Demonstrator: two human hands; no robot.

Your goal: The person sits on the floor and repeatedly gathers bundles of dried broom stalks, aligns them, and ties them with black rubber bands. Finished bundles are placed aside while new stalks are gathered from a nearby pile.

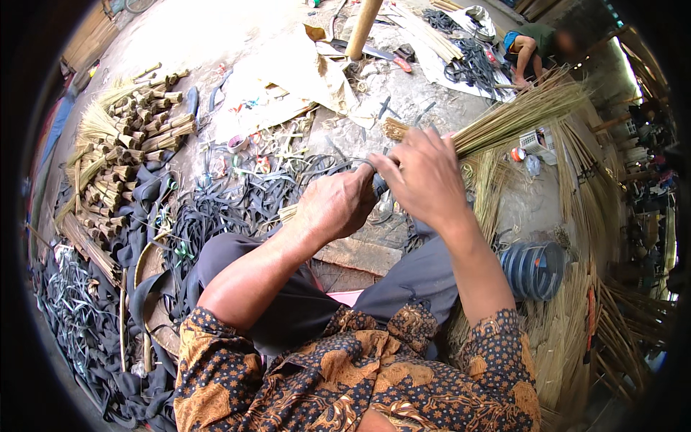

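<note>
Both hands work on a bundle of thin broom stalks [522, 117], whose loose tips fan out to the upper right. My left hand [337, 204] is closed in a fist, pinching a black rubber strip [379, 185] at the bundle between the two hands. Pale stalk ends [288, 214] stick out beside the left wrist. My right hand [430, 180] curls over the bundle, thumb toward the left hand. A pale cut stalk end [394, 129] shows by the right knuckles; whether it belongs to the same bundle, I cannot tell. The palms are hidden.
Tied short bundles [133, 137] are piled at the left. Black rubber strips [230, 194] litter the floor. A wooden board [358, 255] lies between my legs. Right of me stand a clear ribbed container [533, 270] and long loose stalks [554, 353]. Another person [533, 50] crouches at the far right.
</note>
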